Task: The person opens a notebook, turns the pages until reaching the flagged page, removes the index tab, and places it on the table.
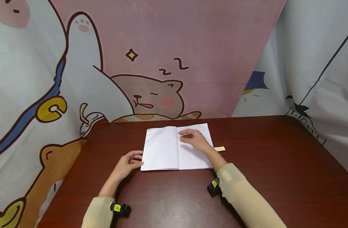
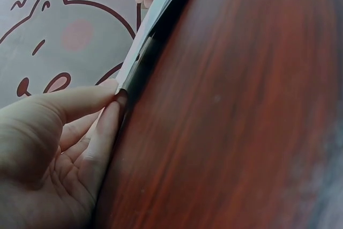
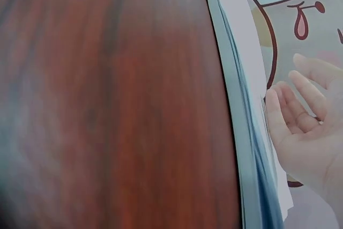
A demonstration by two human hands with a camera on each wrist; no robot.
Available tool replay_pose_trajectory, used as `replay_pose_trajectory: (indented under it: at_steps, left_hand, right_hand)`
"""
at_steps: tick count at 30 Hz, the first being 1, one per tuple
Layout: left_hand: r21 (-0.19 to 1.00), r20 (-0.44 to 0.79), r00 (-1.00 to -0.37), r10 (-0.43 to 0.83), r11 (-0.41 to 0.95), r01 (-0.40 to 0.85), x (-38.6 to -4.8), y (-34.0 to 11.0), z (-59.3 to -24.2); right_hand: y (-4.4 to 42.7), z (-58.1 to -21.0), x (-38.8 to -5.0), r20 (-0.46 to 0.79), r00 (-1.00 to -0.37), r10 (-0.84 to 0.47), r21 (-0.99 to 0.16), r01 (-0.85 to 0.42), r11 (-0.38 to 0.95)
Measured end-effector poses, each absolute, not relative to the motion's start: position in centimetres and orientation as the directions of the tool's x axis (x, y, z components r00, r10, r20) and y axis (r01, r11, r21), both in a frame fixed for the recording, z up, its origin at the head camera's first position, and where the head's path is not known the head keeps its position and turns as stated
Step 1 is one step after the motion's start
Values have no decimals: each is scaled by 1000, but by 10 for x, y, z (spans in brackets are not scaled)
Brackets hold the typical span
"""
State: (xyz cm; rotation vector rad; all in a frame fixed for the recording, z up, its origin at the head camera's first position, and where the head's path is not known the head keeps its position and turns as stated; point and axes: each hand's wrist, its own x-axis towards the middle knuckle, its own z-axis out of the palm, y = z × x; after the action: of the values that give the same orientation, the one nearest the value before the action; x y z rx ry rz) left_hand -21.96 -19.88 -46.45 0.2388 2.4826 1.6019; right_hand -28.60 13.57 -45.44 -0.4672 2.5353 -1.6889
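An open notebook with lined white pages lies on the table, both pages facing up. At its left edge, my left hand pinches the lower left part between thumb and finger; the left wrist view shows the thumb on top and a finger beneath the edge. Above the right page, near the centre fold, hovers my right hand, its fingers loosely bent. Nothing is visible between those fingers in the right wrist view, where the little-finger side of the hand is beside the page. Whether it touches the paper I cannot tell.
A pale yellow strip sticks out past the notebook's right edge. The dark red-brown table ends at a back edge just behind the notebook. Beyond hangs a cartoon-printed cloth. Each wrist carries a small black camera.
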Motion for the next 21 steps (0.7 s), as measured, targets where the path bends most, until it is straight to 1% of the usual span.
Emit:
replay_pose_trajectory:
  at_steps: [7, 16, 21]
  left_hand:
    - [906, -49, -972, 229, 420, 53, -220, -198, -463]
    - [906, -49, -973, 228, 419, 52, -220, -198, -464]
    - [904, -58, -976, 209, 426, 38, -220, -198, -465]
  right_hand:
    - [146, -455, -289, 130, -962, -241, -938, -198, 283]
    - [155, -452, -289, 173, -964, -202, -938, -224, 265]
    - [161, -451, -289, 173, -971, -165, -942, -212, 260]
